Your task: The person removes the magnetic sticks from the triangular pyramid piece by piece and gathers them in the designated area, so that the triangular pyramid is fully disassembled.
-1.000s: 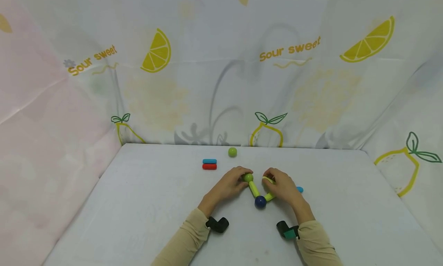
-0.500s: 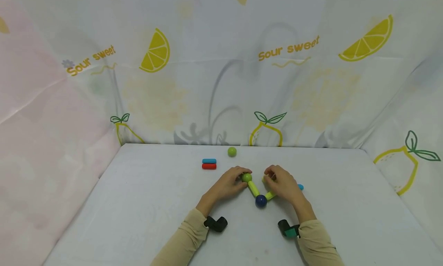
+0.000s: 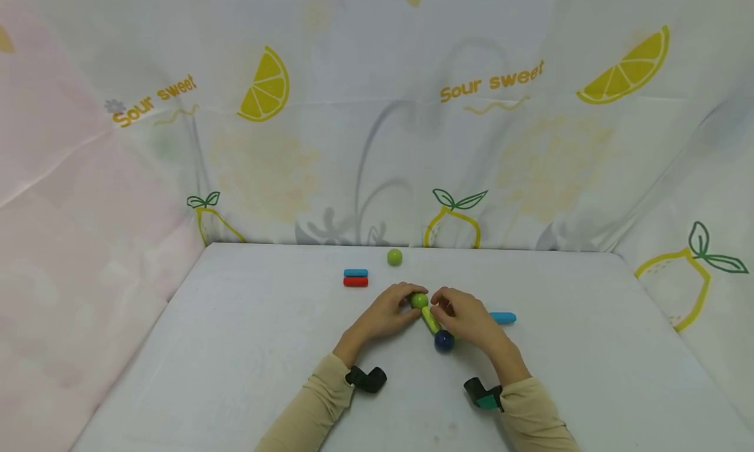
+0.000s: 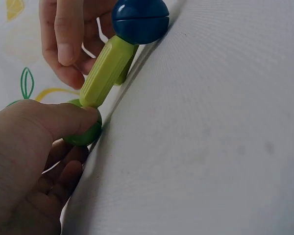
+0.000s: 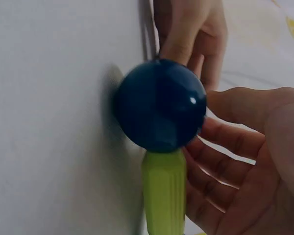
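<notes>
My left hand point(image 3: 389, 312) pinches a light green ball point(image 3: 419, 300) between thumb and fingers, low over the table. From that ball a yellow-green rod point(image 4: 105, 73) runs to a dark blue ball point(image 3: 444, 341). A second yellow-green rod point(image 5: 165, 193) joins the blue ball; in the head view my right hand mostly covers it. My right hand point(image 3: 468, 318) hovers over the pieces, its fingers loosely bent near the first rod. In the left wrist view its fingertips hang apart from that rod. Whether its thumb touches the blue ball cannot be told from the right wrist view.
On the white table point(image 3: 247, 347), a blue rod point(image 3: 356, 273) lies against a red rod point(image 3: 356, 282) at the back. Another green ball point(image 3: 394, 257) sits near the rear edge. A blue rod point(image 3: 503, 318) lies right of my right hand. A printed curtain point(image 3: 377, 144) hangs behind.
My right hand has moved left, off the second rod's far end and toward the left hand, uncovering more of the blue rod at right. The left hand stays on the green ball.
</notes>
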### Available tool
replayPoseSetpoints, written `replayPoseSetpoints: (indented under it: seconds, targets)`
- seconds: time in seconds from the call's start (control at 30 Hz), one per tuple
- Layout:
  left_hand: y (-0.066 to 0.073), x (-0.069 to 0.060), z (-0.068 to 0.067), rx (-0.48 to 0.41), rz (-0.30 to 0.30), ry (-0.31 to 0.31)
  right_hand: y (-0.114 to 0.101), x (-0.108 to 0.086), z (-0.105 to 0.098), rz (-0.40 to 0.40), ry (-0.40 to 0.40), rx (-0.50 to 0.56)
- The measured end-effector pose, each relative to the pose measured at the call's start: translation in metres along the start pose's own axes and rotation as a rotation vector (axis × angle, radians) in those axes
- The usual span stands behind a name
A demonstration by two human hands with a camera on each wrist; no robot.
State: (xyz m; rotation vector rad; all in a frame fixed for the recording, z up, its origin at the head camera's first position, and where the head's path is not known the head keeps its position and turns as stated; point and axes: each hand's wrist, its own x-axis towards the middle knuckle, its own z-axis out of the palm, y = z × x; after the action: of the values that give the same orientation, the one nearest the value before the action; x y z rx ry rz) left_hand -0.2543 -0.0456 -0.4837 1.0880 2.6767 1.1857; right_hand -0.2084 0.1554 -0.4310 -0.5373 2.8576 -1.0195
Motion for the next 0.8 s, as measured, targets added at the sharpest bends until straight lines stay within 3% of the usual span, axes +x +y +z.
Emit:
replayPoseSetpoints:
  seconds: [0.13,0.47,0.63,0.8]
  targets:
    - [-0.002,0.0,0.0,0.0,0.02,0.012,-0.003,0.002,0.008,0.039,-0.044,-0.012]
    - [0.001,-0.001,-0.002,-0.016,0.03,0.009,-0.007,0.0,0.018,0.11,-0.03,-0.016]
    - [0.0,-0.002,-0.001,-0.008,0.065,0.014,-0.008,0.001,0.019,0.105,-0.03,-0.036]
    - [0.0,-0.003,-0.001,0.001,0.061,-0.002,-0.007,0.001,0.02,0.085,-0.027,-0.055]
